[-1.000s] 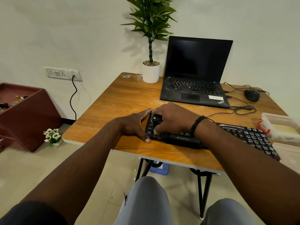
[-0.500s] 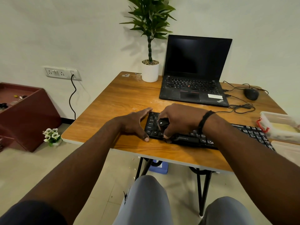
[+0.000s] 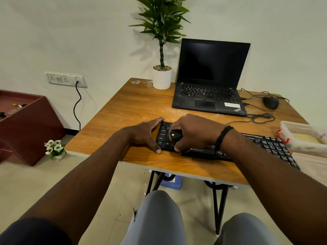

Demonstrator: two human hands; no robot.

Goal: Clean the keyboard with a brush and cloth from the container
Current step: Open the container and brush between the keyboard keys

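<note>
A black keyboard [image 3: 270,145] lies along the front of the wooden table [image 3: 123,110]. My right hand [image 3: 192,132] grips a small black brush [image 3: 175,134] with a white dot and holds it down on the keys at the keyboard's left end. My left hand [image 3: 147,133] rests flat against the keyboard's left edge, thumb toward the front, fingers straight. The clear plastic container [image 3: 304,137] with a red clip stands at the right edge, with something pale yellow inside. The brush's bristles are hidden under my fingers.
An open black laptop [image 3: 210,80] sits behind the keyboard, a potted plant [image 3: 161,68] to its left, a black mouse [image 3: 270,102] and cables to its right. A white lid-like sheet [image 3: 313,165] lies at front right. A dark red box [image 3: 23,124] stands on the floor left.
My right hand with the brush has shifted slightly back and forth over the left keys, ending a little farther from me. My left hand has stayed in place.
</note>
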